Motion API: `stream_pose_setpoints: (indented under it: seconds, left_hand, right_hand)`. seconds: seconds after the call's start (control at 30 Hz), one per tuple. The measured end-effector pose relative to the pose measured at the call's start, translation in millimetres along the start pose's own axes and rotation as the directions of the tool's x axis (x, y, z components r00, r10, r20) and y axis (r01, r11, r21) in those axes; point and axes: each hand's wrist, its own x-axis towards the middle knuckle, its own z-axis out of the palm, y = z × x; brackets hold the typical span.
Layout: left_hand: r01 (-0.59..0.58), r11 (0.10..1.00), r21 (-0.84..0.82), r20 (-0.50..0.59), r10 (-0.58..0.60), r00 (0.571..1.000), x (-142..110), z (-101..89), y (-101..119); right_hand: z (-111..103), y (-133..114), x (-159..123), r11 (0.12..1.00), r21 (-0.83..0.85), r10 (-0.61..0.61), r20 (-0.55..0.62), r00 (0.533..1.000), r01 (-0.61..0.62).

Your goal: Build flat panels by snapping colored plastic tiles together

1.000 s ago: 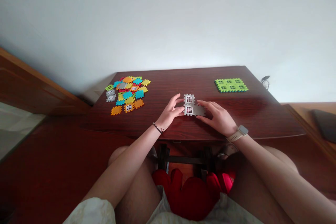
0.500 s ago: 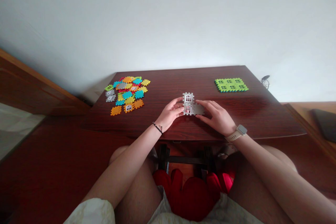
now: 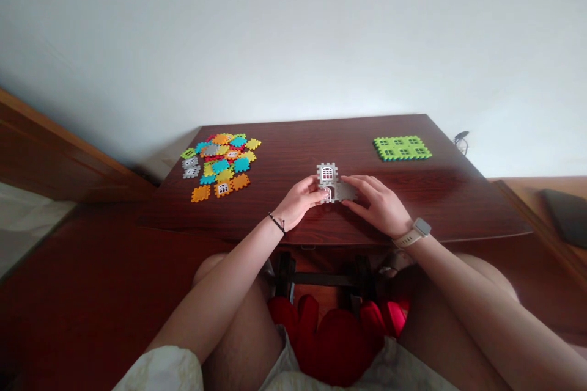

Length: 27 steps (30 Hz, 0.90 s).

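Observation:
Between my hands are grey interlocking puzzle tiles (image 3: 343,191) with toothed edges, joined in an L shape. The upper one has a white window (image 3: 327,173); another window tile sits below it, with a plain grey tile to its right. My left hand (image 3: 300,198) pinches the lower window tile from the left, its thumb partly over the window. My right hand (image 3: 378,201) grips the plain tile from the right, thumb at the lower edge and fingers along the upper edge.
A heap of coloured puzzle tiles (image 3: 224,174) lies on the left of the dark wooden table (image 3: 293,140). At the right rests a green slab of joined window tiles (image 3: 403,148). The wall (image 3: 293,36) rises behind the table.
My left thumb has moved right, onto the window of the lower tile, covering part of it. My right hand keeps its grip almost unchanged.

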Motion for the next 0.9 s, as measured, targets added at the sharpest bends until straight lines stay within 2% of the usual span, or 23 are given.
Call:
stream_pose_setpoints:
  seconds: [0.23,0.4,0.67,0.9]
  left_hand:
    - [-0.045,0.999,0.014,0.029,0.045,0.999,6.0,5.5,-5.3]
    - [-0.055,0.998,0.02,-0.019,0.055,0.998,5.2,5.1,-9.5]
    - [-0.083,0.97,0.227,-0.073,0.102,0.992,5.1,5.0,-8.4]
    - [-0.109,0.951,0.291,-0.067,0.134,0.989,5.5,-0.2,4.3]
  right_hand:
    - [-1.9,-2.9,0.7,0.999,0.03,-0.018,0.0,1.0,0.018]
    - [-1.9,-3.1,1.6,0.999,0.029,-0.038,0.001,0.999,0.038]
    - [-0.2,-4.2,2.7,0.999,0.026,-0.034,0.01,0.999,0.034]
    - [1.0,-4.9,3.4,0.999,0.035,-0.034,0.052,0.998,0.032]
